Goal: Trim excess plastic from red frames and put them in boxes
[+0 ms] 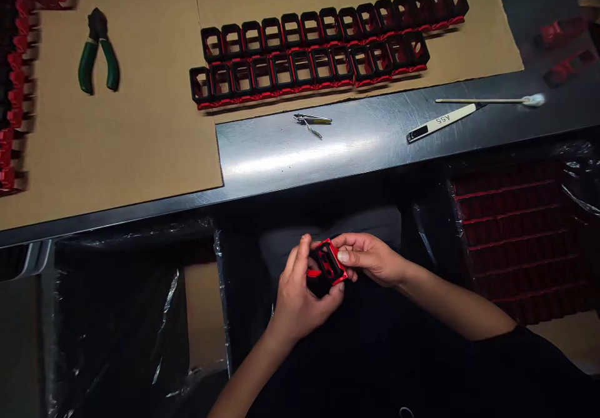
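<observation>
Over my lap, below the bench edge, I hold a small red and black plastic housing [330,262] between both hands. My left hand [300,290] grips its left and lower side, with fingers and thumb around it. From the right, my right hand [368,257] pinches the red rim with its thumb on top. The piece is tilted, and an opening with red inside faces up. My fingers hide part of its black body. Similar red and black housings [309,80] stand in two rows on the cardboard ahead of me.
Green-handled pliers [99,52] lie on the cardboard [150,112]. Nail clippers [313,121], a pen-like white tool [443,123] and a cotton swab [490,100] rest on the metal bench [262,155]. Right of my lap, a plastic-lined box holds red parts [520,230]; another lined box [117,318] stands left.
</observation>
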Tool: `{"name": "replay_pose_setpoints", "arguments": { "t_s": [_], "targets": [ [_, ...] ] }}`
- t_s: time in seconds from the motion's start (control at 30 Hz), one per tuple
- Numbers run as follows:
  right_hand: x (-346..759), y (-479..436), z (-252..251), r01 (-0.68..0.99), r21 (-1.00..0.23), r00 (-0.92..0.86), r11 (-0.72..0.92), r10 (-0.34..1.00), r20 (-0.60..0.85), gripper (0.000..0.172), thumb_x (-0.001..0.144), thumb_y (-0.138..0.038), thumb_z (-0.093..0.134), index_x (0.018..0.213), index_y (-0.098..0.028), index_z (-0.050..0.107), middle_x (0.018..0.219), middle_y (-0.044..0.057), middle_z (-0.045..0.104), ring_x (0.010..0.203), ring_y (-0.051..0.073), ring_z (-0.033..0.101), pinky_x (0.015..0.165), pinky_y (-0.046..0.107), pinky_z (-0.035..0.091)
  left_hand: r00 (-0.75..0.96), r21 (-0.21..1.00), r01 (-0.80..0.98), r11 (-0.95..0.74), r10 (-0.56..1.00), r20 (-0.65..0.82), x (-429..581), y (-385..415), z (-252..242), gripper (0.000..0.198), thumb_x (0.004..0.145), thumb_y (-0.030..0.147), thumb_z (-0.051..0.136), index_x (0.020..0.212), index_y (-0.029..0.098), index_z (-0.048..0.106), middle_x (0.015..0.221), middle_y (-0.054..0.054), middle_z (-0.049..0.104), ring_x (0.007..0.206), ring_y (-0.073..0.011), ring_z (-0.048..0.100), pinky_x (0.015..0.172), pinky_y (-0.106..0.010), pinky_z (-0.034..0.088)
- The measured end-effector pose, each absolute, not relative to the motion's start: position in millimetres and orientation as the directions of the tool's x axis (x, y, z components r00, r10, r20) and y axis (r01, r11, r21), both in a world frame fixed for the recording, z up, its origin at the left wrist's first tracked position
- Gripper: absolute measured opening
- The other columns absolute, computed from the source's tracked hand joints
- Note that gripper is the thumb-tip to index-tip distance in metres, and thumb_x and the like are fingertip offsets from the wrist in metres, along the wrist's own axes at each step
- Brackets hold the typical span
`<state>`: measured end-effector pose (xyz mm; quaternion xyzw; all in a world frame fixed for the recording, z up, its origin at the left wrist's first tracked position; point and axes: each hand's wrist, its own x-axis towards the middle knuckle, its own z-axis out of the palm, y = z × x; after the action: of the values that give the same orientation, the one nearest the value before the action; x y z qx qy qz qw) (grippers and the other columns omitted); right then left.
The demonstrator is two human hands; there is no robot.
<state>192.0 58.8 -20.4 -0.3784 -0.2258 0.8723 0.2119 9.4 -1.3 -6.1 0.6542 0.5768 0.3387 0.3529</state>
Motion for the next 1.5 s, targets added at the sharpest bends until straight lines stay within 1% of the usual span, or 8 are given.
{"name": "replay_pose_setpoints", "arguments": {
  "t_s": [0.17,0.33,1.0,1.07,1.17,1.3,1.4,1.5],
  "targets": [
    [188,64,-13,-0.114,-0.583,-0.595,-0.804,0.525,-0.608,0.046,0.074,-0.049,0.084,0.100,-0.012,0.074,0.066,-0.001,0.068,0.052,0.007,0.059,0.049,0.018,0.046,0.122,0.882,0.471,-0.022,0.992,-0.041,6,-2,-15,0.076,0.077,0.023,0.073,0.147,0.025,0.042,0.130,-0.012,0.058,0.117,-0.0258,0.064,0.097,-0.041,0.057],
    [188,68,-6,-0.104,-0.633,-0.615,-0.767,0.550,-0.565,0.046,0.079,-0.052,0.078,0.102,-0.012,0.075,0.068,0.002,0.070,0.056,0.009,0.062,0.052,0.019,0.047,0.073,0.944,0.319,0.080,0.991,-0.108,3,-7,-24,0.078,0.076,0.026,0.079,0.145,0.028,0.041,0.138,-0.011,0.059,0.127,-0.0282,0.059,0.104,-0.046,0.053],
    [186,71,5,0.062,-0.723,-0.616,-0.688,0.543,-0.570,0.036,0.074,-0.042,0.083,0.093,-0.013,0.073,0.061,-0.002,0.064,0.051,0.008,0.053,0.051,0.021,0.042,0.059,0.893,0.439,-0.102,0.995,0.085,8,-5,-25,0.073,0.080,0.024,0.072,0.145,0.026,0.041,0.134,-0.013,0.061,0.124,-0.0287,0.061,0.098,-0.047,0.058],
    [186,81,14,0.105,-0.810,-0.612,-0.577,0.605,-0.510,0.036,0.079,-0.044,0.078,0.097,-0.013,0.074,0.063,0.000,0.066,0.055,0.010,0.056,0.054,0.023,0.045,0.025,0.962,0.270,-0.037,0.999,0.031,5,-5,-28,0.071,0.081,0.039,0.074,0.144,0.029,0.043,0.133,-0.011,0.063,0.116,-0.0270,0.065,0.091,-0.043,0.061],
    [186,116,33,0.259,-0.955,-0.451,-0.147,0.855,-0.254,0.030,0.087,-0.042,0.070,0.100,-0.016,0.076,0.077,0.004,0.072,0.067,0.015,0.063,0.065,0.028,0.050,0.017,0.988,-0.135,0.080,0.997,-0.078,0,-3,-32,0.076,0.083,0.067,0.063,0.147,0.034,0.037,0.144,-0.015,0.056,0.082,-0.0186,0.067,0.053,-0.028,0.059],
    [177,188,45,0.634,-0.673,-0.292,0.380,0.924,0.247,0.032,0.085,-0.041,0.071,0.109,-0.018,0.073,0.103,0.009,0.073,0.089,0.023,0.065,0.083,0.039,0.051,0.009,0.923,-0.370,0.108,0.994,-0.112,-1,0,-32,0.082,0.077,0.080,0.054,0.147,0.041,0.034,0.156,-0.013,0.044,0.061,-0.0113,0.051,0.028,-0.018,0.035],
    [166,230,37,0.777,-0.462,-0.299,0.427,0.897,0.326,0.040,0.078,-0.048,0.076,0.104,-0.017,0.072,0.109,0.013,0.069,0.102,0.032,0.062,0.084,0.045,0.051,0.017,0.904,-0.418,0.090,0.996,-0.091,2,-3,-33,0.079,0.077,0.081,0.053,0.145,0.045,0.035,0.155,-0.009,0.046,0.057,-0.0104,0.047,0.025,-0.017,0.031],
    [162,238,35,0.798,-0.419,-0.305,0.433,0.890,0.339,0.028,0.081,-0.043,0.073,0.092,-0.018,0.074,0.098,0.012,0.071,0.095,0.031,0.064,0.080,0.043,0.051,0.025,0.924,-0.366,0.110,0.994,-0.108,2,-9,-34,0.085,0.075,0.085,0.052,0.147,0.044,0.032,0.153,-0.011,0.048,0.059,-0.0116,0.052,0.026,-0.019,0.034]
  ]
}}
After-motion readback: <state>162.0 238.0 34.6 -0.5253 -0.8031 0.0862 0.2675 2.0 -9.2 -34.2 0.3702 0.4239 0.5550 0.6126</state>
